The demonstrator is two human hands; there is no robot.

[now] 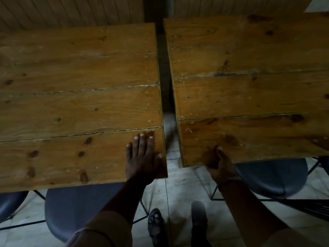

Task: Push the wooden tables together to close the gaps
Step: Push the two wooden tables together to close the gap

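Two plank-topped wooden tables stand side by side with a narrow gap [166, 97] between them that widens slightly toward me. My left hand [143, 157] lies flat, fingers spread, on the near right corner of the left table [74, 104]. On the right table [249, 90], my right hand [218, 163] grips the near edge close to its left corner, thumb on top and fingers hidden underneath.
Dark round stools [80, 211] [272, 177] with thin metal legs are tucked under both tables' near edges. My feet in dark sandals [156, 227] stand on the pale tiled floor before the gap. A wooden panelled wall [71, 11] runs behind the tables.
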